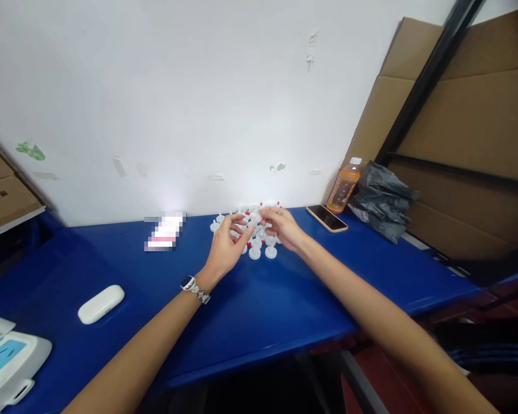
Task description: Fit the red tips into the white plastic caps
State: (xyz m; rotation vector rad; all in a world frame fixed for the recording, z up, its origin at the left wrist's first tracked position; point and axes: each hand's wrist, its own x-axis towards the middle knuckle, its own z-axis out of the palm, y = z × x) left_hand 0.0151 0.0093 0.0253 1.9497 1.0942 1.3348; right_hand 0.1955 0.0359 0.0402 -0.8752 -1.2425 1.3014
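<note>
The blue table (250,310) spans my view, its far edge against the white wall (198,86). At 12 o'clock lies the cluster of small white caps (259,244), some with red parts. My left hand (227,250) and right hand (285,229) meet over it, fingers pinched together on one cap (255,218); apparently a joining or sorting step. Next move likely needs fine fingertip alignment. Open room: bare surface from 5 to 7 o'clock. Phone (327,218) and bottle (344,185) at 2 o'clock; white case (101,303) at 9.
</note>
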